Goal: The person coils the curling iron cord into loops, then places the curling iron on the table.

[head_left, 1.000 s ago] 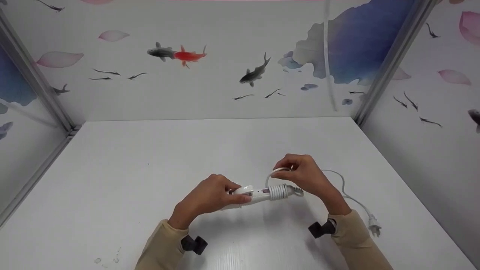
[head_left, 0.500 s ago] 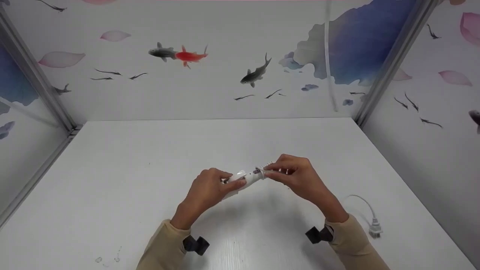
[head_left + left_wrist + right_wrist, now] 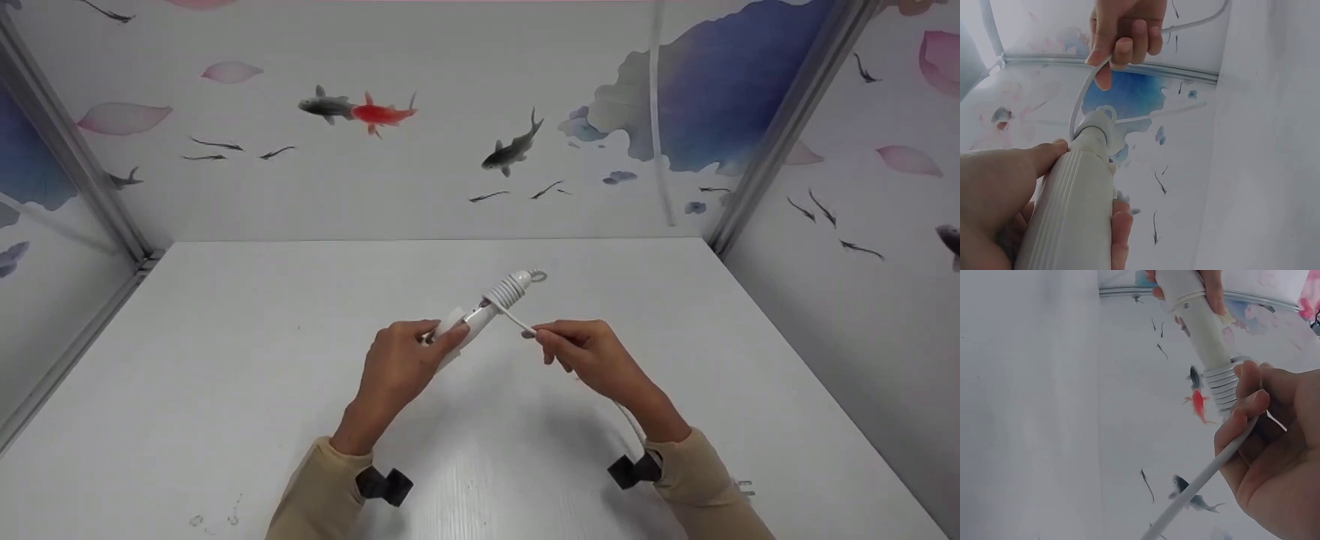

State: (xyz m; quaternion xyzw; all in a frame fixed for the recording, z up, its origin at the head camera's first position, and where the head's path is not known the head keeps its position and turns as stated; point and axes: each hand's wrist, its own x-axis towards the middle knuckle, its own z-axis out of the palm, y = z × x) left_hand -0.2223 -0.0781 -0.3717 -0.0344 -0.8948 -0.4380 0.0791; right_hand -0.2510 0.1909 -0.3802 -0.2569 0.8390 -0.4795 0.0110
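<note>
As the white handle (image 3: 479, 321) tipped toward the far edge of the table (image 3: 337, 281), I watched—left hand (image 3: 397, 364) curled round it, right hand (image 3: 592, 354) pinching the cord (image 3: 517, 321)—winding seemingly advance.

From above, the head camera faces forward and down across the flat white tabletop (image 3: 225, 360); both wrist cameras look in close, from opposite sides, at the same white tubular appliance (image 3: 478, 322).

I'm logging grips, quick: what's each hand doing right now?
Left hand: closed, holding the white appliance.
Right hand: closed, pinching the cord.
</note>
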